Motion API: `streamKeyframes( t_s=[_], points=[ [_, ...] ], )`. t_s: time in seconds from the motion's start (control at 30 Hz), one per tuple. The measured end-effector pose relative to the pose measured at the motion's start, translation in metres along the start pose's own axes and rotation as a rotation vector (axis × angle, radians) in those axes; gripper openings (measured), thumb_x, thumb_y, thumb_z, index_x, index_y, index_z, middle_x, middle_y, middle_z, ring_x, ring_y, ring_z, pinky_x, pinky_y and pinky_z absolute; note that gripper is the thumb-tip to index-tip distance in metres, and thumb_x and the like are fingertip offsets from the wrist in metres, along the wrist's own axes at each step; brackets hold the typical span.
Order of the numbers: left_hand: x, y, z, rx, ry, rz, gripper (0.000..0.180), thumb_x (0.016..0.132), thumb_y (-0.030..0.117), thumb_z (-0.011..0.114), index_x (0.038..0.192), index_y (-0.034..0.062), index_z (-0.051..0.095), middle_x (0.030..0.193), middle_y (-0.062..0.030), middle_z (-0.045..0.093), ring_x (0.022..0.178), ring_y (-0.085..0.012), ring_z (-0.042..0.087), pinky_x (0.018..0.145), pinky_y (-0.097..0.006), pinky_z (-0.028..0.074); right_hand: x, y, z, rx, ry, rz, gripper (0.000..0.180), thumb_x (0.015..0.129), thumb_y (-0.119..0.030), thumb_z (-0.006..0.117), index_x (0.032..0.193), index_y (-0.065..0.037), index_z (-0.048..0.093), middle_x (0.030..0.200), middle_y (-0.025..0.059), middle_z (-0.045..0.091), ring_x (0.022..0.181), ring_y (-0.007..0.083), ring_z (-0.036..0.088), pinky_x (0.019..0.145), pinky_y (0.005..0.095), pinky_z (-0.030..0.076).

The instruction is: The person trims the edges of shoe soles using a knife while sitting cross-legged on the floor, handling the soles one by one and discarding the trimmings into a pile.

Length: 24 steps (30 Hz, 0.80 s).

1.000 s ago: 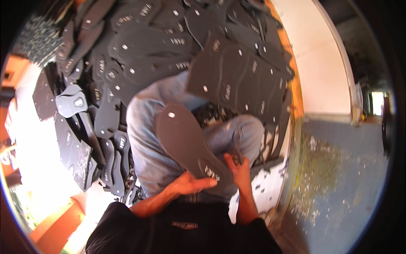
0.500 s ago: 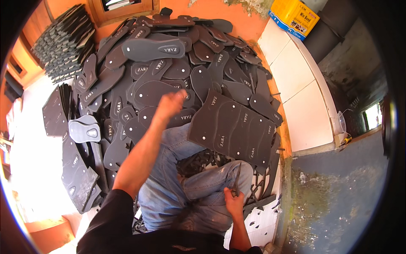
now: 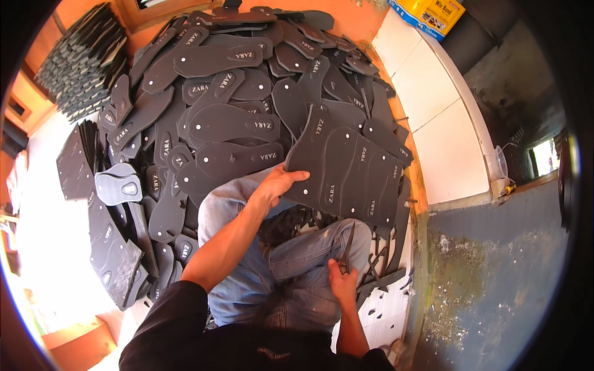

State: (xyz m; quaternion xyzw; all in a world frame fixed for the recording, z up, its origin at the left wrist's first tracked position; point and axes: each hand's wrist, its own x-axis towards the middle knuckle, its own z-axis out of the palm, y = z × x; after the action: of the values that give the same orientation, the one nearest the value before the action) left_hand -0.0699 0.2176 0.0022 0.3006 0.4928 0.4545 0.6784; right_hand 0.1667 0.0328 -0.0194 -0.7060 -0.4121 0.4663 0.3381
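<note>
My left hand has the near left edge of a dark foam sheet, thumb on top and fingers going beneath it. Raised outlines of several sandal soles are pressed into this sheet, each with a pale dot. Over my bent right knee, my right hand is closed round the handles of a pair of scissors, whose blades point away from me. Beyond my left hand lies a large heap of cut dark sandal soles.
A stack of dark sheets stands at the far left. A lighter grey sole piece lies left of the heap. Thin black offcuts litter the floor by my right knee. A white tiled ledge and a yellow box are on the right.
My left hand has come down and right from above the heap to the sheet's edge and taken hold of it. The sheet has shifted slightly. My right hand stays by the knee with the scissors.
</note>
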Motion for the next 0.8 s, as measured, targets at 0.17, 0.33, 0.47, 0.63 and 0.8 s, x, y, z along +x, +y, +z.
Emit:
streamKeyframes(
  t_s=[0.17,0.33,0.47,0.63,0.8],
  points=[
    [-0.016,-0.005,-0.004,-0.026,-0.022,-0.103,0.035,0.080,0.012,0.067,0.110,-0.0060,0.058,0.103,-0.0142,0.065,0.089,-0.0207,0.064,0.082,-0.030,0.050,-0.005,-0.003,0.001,0.190,0.026,0.041,0.025,0.084,-0.019,0.065,0.068,-0.006,0.051,0.053,-0.0017,0.048,0.044,0.0065,0.042,0.042,0.0240,0.031],
    [-0.068,-0.008,0.017,-0.150,0.075,0.070,0.028,0.082,0.008,0.065,0.106,-0.0062,0.060,0.098,-0.0127,0.066,0.083,-0.0199,0.065,0.077,-0.031,0.053,-0.031,-0.019,-0.021,0.359,0.170,-0.048,0.025,0.087,-0.020,0.063,0.074,-0.006,0.047,0.053,-0.0006,0.046,0.045,0.0075,0.042,0.042,0.0231,0.032],
    [-0.119,-0.001,0.014,-0.353,0.105,0.029,0.032,0.083,0.011,0.065,0.110,-0.0048,0.057,0.102,-0.0133,0.064,0.087,-0.0207,0.065,0.079,-0.032,0.053,-0.049,-0.016,-0.051,0.349,0.114,-0.132,0.025,0.090,-0.023,0.060,0.078,-0.005,0.047,0.054,0.0003,0.046,0.046,0.0079,0.042,0.044,0.0226,0.033],
    [-0.199,-0.042,0.043,-0.523,0.283,-0.252,0.033,0.083,0.012,0.064,0.111,-0.0041,0.056,0.103,-0.0125,0.063,0.091,-0.0209,0.063,0.080,-0.034,0.053,-0.070,-0.023,-0.065,0.355,0.086,-0.109,0.028,0.090,-0.026,0.059,0.077,-0.005,0.046,0.053,0.0018,0.045,0.046,0.0102,0.043,0.045,0.0251,0.036],
    [-0.228,-0.057,0.060,-0.553,0.316,-0.280,0.032,0.085,0.016,0.063,0.112,-0.0002,0.055,0.103,-0.0104,0.062,0.092,-0.0212,0.062,0.082,-0.035,0.052,-0.081,-0.002,-0.067,0.415,-0.001,-0.055,0.018,0.091,-0.018,0.058,0.083,-0.008,0.046,0.059,0.0001,0.039,0.048,0.0094,0.037,0.045,0.0270,0.038]
  ],
)
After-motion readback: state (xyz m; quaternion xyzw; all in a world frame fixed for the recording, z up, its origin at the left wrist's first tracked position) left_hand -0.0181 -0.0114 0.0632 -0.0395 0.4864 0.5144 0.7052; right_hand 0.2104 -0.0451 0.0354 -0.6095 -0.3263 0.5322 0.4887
